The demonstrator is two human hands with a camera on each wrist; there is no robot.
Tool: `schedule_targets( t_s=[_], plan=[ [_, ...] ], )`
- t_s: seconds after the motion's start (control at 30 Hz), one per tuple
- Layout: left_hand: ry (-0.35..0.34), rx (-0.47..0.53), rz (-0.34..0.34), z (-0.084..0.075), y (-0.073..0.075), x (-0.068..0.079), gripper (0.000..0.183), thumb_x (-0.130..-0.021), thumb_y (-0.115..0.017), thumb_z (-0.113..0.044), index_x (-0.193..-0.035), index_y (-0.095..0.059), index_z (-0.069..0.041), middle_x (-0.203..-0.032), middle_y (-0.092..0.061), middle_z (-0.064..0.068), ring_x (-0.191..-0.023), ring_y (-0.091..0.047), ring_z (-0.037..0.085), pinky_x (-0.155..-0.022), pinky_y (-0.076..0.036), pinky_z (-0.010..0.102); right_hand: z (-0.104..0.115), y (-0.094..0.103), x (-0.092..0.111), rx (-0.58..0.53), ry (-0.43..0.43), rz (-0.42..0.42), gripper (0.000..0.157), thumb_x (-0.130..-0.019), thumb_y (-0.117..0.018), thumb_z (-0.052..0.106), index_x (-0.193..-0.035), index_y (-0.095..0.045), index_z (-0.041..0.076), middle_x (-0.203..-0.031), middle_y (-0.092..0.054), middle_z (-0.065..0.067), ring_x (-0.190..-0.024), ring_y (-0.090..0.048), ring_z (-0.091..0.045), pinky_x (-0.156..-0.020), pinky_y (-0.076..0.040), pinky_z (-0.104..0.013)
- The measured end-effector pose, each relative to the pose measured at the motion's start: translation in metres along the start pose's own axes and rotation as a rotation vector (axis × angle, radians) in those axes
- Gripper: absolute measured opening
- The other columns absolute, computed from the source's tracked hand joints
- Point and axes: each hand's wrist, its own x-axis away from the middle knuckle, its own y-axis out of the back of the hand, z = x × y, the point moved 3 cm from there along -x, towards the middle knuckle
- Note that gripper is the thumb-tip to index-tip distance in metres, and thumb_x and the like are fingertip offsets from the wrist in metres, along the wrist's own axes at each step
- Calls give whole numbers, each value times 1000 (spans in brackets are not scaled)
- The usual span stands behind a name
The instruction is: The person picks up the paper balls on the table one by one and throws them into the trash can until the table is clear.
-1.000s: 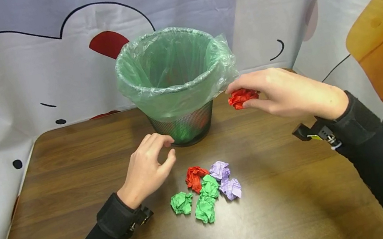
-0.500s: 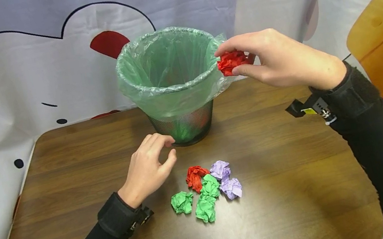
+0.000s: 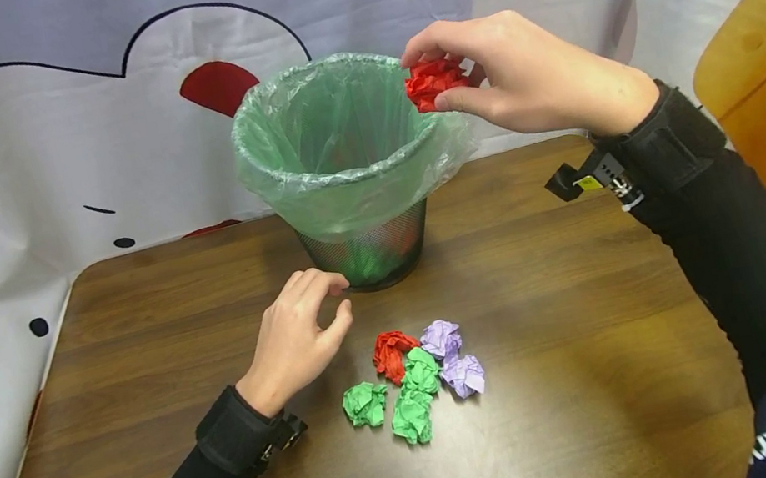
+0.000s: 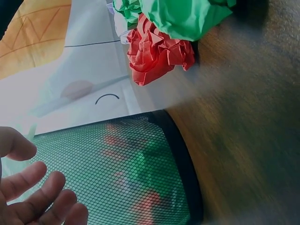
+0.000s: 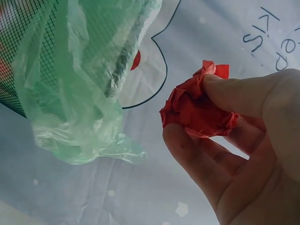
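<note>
My right hand (image 3: 516,77) pinches a crumpled red paper ball (image 3: 433,83) between thumb and fingers, up at the right rim of the waste bin. That bin is black mesh (image 3: 384,243) with a translucent green bag (image 3: 330,197) folded over its rim. In the right wrist view the red ball (image 5: 194,108) shows beside the loose bag edge (image 5: 84,136). My left hand (image 3: 296,334) holds nothing, fingers loosely bent, in front of the bin's base. Near it on the table lie a red paper ball (image 3: 393,356), several green ones (image 3: 365,404) and two lilac ones (image 3: 463,376).
The brown wooden table (image 3: 577,308) meets a printed curtain (image 3: 146,143) behind the bin and at both sides. Red and green shapes (image 4: 145,164) show through the bin's mesh in the left wrist view.
My right hand has risen and moved left with the red paper ball, from beside the bin to its rim. The left hand and the paper balls on the table stay put.
</note>
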Motion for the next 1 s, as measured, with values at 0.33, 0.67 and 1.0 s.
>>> schedule_targets(
  t_s=[0.33,0.67,1.0],
  plan=[
    [19,-1,12,4,-3,5,14,-90,-62,-18,-104,-66,-16,-95,-62,-4,-92,-56,13,-75,-51,35,-4,3,-21,17,-17,24,40,-94,-70,11,-132,-59,8,-115,-68,-8,-97,-62,-22,-83,-51,-37],
    [21,-9,15,4,-3,6,15,-89,-63,-18,-104,-66,-17,-95,-62,-5,-92,-57,13,-75,-52,36,-6,0,-50,17,-54,96,46,-96,-68,18,-140,-56,11,-122,-65,-9,-105,-60,-23,-91,-55,-41],
    [34,-3,39,4,-7,9,15,-90,-64,-20,-104,-66,-16,-98,-66,0,-94,-58,15,-76,-53,37,-14,-10,-56,67,-100,239,49,-100,-62,29,-145,-52,11,-134,-60,-14,-111,-62,-29,-97,-48,-44]
  ],
)
